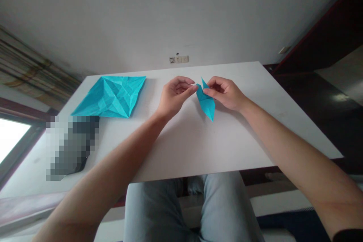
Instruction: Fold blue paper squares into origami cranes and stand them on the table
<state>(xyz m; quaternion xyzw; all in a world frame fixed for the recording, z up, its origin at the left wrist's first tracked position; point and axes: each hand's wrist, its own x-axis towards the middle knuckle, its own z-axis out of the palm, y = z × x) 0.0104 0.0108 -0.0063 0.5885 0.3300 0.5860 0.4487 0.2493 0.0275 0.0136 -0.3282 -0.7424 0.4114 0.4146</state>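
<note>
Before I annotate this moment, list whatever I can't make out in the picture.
All in the head view:
Folded blue paper: the part gripped by the right hand, hidden behind its thumb and fingers.
Left hand: whether it pinches or only touches that paper; the contact is too small.
Gray object at left: what it is, masked by pixel blocks.
Dark band: the rest, cut off by the lower right corner.

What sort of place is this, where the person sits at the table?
Probably an indoor room, perhaps in a home: there are a striped curtain, wall sockets and a white table.
</note>
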